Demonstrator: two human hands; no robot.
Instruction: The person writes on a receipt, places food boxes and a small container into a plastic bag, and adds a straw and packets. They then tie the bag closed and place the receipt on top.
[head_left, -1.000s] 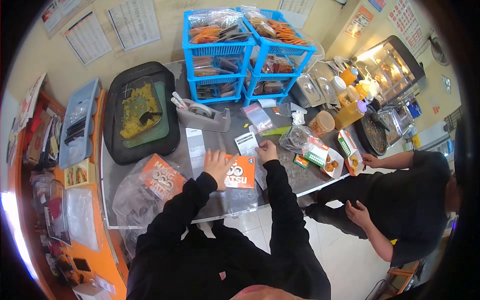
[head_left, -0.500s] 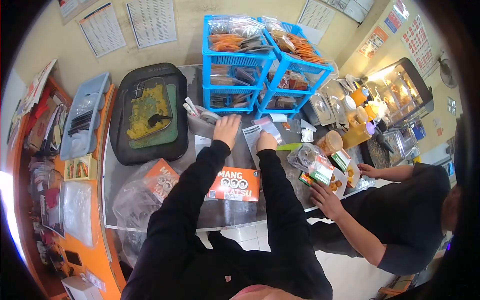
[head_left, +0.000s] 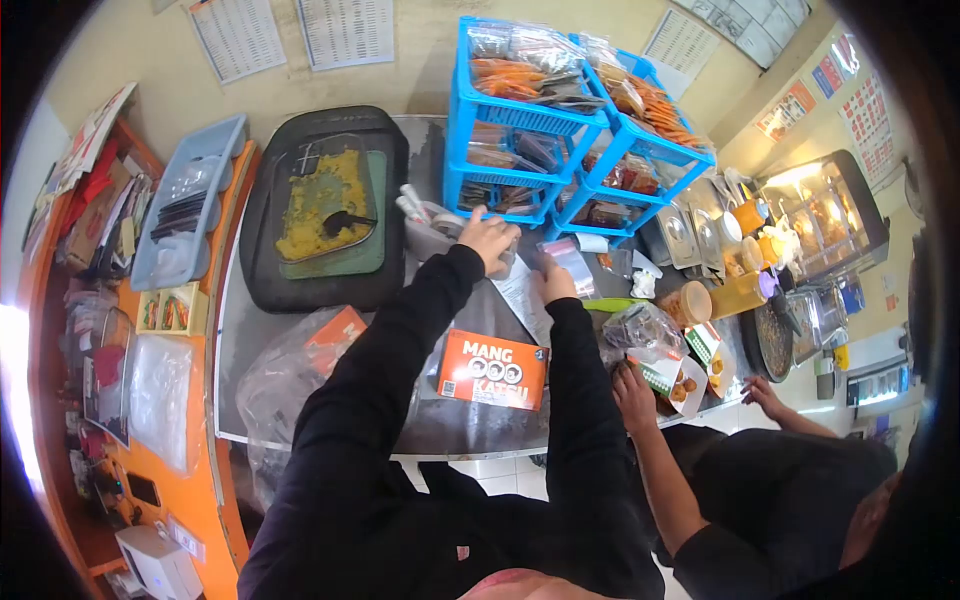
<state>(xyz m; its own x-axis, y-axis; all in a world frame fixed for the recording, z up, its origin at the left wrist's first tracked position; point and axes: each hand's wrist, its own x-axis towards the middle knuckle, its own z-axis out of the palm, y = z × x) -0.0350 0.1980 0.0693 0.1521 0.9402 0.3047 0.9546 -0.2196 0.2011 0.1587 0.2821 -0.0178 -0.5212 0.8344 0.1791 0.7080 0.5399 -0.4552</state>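
Note:
My left hand [head_left: 488,242] rests over the right end of a grey container [head_left: 428,238] with its fingers bent and apart. Pens or rolled items stick out of the container's left end. My right hand [head_left: 553,278] is closed beside a white printed paper slip [head_left: 522,303]; its fingertips are mostly hidden, so what they pinch cannot be made out. Just past it lies a clear plastic packet [head_left: 570,262]. Between my forearms sits an orange box [head_left: 494,370] lettered "MANG KATSU". Another orange box [head_left: 338,333] lies partly in a clear plastic bag [head_left: 290,385].
Blue tiered baskets [head_left: 510,115] of packets stand behind my hands. A black tray [head_left: 262,215] with yellow food is on the left. At right, a co-worker's hand [head_left: 633,397] touches food in paper boxes near bottles [head_left: 740,295] and a lit display case [head_left: 822,215].
The view has shifted, so most things appear farther right. My right hand has moved slightly along the slip toward the packet. The co-worker's far hand has drawn away from the paper boxes.

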